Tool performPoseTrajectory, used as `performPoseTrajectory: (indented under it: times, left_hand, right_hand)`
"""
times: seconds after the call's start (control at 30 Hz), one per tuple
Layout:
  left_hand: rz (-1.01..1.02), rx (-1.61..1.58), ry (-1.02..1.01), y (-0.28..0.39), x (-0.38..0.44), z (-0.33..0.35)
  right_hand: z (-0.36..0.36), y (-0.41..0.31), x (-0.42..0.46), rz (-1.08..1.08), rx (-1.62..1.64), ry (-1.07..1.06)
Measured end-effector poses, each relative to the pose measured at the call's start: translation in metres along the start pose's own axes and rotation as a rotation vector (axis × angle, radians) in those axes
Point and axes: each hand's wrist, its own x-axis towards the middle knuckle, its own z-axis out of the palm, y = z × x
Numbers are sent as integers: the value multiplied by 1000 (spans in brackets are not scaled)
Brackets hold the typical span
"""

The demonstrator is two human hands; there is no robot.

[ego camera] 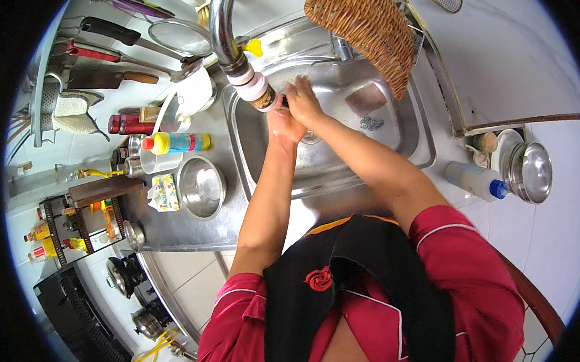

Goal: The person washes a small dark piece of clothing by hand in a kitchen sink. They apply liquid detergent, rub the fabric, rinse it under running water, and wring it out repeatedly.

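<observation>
Under the faucet nozzle, my left hand is wet, its fingers partly hidden by the nozzle and my other hand. My right hand lies against it, fingers extended and slightly blurred. A small dark thing shows between the hands; what it is and whether it is held cannot be told. Both hands are over the stainless steel sink, near its drain. To their right in the basin lie a brownish scouring pad and a steel wool scrubber.
A wicker basket overhangs the sink's upper right. On the left counter stand a metal bowl, a yellow-and-blue bottle and a patterned tissue pack. Knives and strainers hang beyond. A blue-capped bottle and stacked metal bowls are at right.
</observation>
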Motion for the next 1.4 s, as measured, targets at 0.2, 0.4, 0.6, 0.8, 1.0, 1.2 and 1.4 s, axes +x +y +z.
performPoseTrajectory:
  times: [0.2, 0.4, 0.6, 0.8, 1.0, 1.2, 1.4]
  left_hand:
    - [-32, 30, -243, 16, 39, -75]
    - [134, 282, 224, 19, 1, -36]
    - [-145, 9, -221, 1, 28, -36]
    - [-70, 85, -190, 12, 27, -40]
    - [-126, 20, -318, 7, 43, -48]
    - [35, 230, 49, 5, 27, -41]
    - [-95, 73, -109, -9, -8, 4]
  right_hand:
    - [4, -15, -22, -76, -3, -68]
    - [-12, -49, -58, -192, -259, -197]
    - [-12, -30, -23, 49, -160, -122]
    - [-22, -52, -45, -61, -172, -172]
    - [-30, -64, -22, 133, -214, -284]
    - [15, -28, -30, -5, -492, 19]
    - [-33, -14, -3, -179, -599, -36]
